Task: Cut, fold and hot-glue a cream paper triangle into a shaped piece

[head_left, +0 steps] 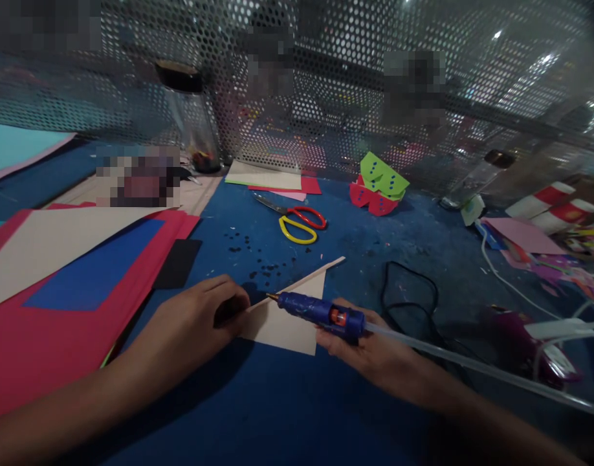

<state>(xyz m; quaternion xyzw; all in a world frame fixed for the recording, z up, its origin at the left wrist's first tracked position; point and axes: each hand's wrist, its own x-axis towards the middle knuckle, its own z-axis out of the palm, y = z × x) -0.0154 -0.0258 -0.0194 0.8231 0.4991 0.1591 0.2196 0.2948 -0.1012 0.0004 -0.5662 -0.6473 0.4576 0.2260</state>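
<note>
My right hand (369, 353) is wrapped round a blue glue gun (309, 309), with a long clear glue stick (452, 355) trailing from its back end. The gun's tip points left, over a cream sheet of paper (292, 327) that has a narrow folded strip along its upper slanted edge. My left hand (204, 314) pinches the left end of that sheet, thumb and fingers closed on it. Beyond the paper lie scissors (297, 223) with one red and one yellow handle. Small dark scraps (265, 267) are scattered between the scissors and my left hand.
Red, blue and cream sheets (15, 362) are stacked at left, beside a black piece (178, 263). Folded green and red paper shapes (379, 184) stand at the back. A perforated metal panel (326, 123) and a jar (193, 123) rise behind. A black cord (411, 304) and purple object (525, 343) lie right.
</note>
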